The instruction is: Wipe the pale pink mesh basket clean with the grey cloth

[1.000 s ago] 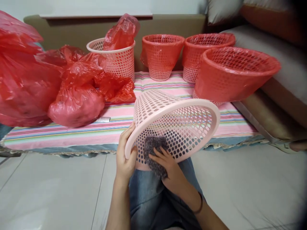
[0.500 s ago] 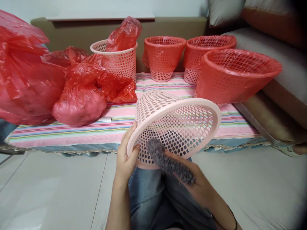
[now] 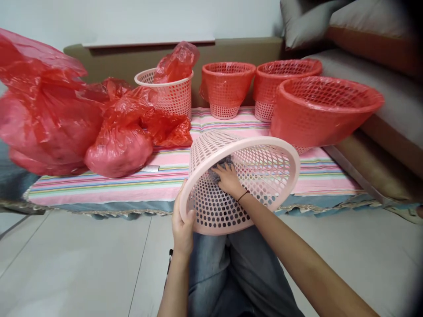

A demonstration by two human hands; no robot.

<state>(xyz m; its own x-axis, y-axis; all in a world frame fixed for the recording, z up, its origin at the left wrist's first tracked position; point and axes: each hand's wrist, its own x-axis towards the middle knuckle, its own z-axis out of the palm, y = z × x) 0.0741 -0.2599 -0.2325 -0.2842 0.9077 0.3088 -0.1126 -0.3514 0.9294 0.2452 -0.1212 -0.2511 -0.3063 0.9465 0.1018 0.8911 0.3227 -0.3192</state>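
A pink perforated plastic wastebasket [image 3: 226, 223] lies tilted on its side above my lap, its mouth facing me. At the left of its rim, my left hand [image 3: 183, 224] grips with the thumb over the edge. My right hand [image 3: 228, 178] reaches inside the basket, its fingers spread over a dark grey fuzzy cloth [image 3: 214, 176] and pressing it to the inner wall near the bottom. Part of the cloth is hidden under the fingers.
Three wastebaskets lined with red bags [image 3: 228, 83] stand on a striped cover [image 3: 99, 191]. Another pink basket [image 3: 172, 94] has a red bag in it. Full red plastic bags [image 3: 119, 149] sit at left. Cushions [image 3: 357, 83] are stacked at right.
My right hand has moved from the basket's mouth deep inside it, taking the grey cloth along and pressing it to the wall. My left hand still holds the rim.
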